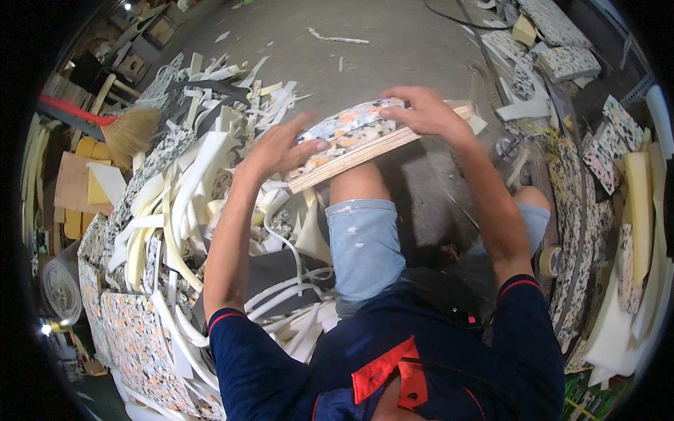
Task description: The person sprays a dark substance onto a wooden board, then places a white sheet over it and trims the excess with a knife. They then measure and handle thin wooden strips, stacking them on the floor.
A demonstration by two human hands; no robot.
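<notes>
A plywood board (372,158) lies slantwise across my raised thigh. On it is a long block of multicoloured speckled foam (354,128), with a curved far edge. My left hand (277,146) grips the left end of the foam, thumb on top and fingers over the far side, slightly blurred. At the right end my right hand (425,112) presses down on the foam with its thumb, its fingers bent over the far edge. The undersides of the foam and board are hidden.
Heaped white and cream foam strips (186,175) lie to my left, beside speckled foam sheets (151,337). A straw broom (132,135) leans at the far left. More speckled foam slabs (569,63) lie at the far right. A tape roll (550,262) sits near my right elbow.
</notes>
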